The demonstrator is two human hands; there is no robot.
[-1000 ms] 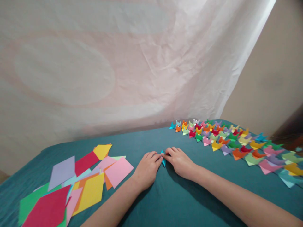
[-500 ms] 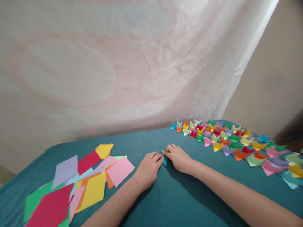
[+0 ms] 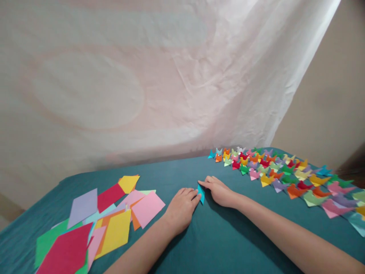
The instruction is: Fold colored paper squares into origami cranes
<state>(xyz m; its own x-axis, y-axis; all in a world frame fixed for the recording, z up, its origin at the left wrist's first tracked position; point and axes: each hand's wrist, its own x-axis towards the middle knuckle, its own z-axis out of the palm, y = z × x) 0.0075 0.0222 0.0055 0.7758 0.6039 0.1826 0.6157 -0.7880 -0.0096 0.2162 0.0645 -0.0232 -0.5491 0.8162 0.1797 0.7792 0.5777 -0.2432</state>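
Blue folded paper (image 3: 202, 195) lies on the dark green cloth (image 3: 225, 243), between both hands. At its eight o'clock, the left hand (image 3: 182, 208) touches it with bent fingers; whether it grips, I cannot tell. At three o'clock, the right hand (image 3: 219, 192) stretches its index finger to the upper tip; its grip is also unclear. Loose coloured sheets (image 3: 116, 232) lie toward nine o'clock, paper birds (image 3: 267, 180) between two and three.

The folded paper (image 3: 201, 195) is bright blue, the cloth (image 3: 205, 243) plain teal
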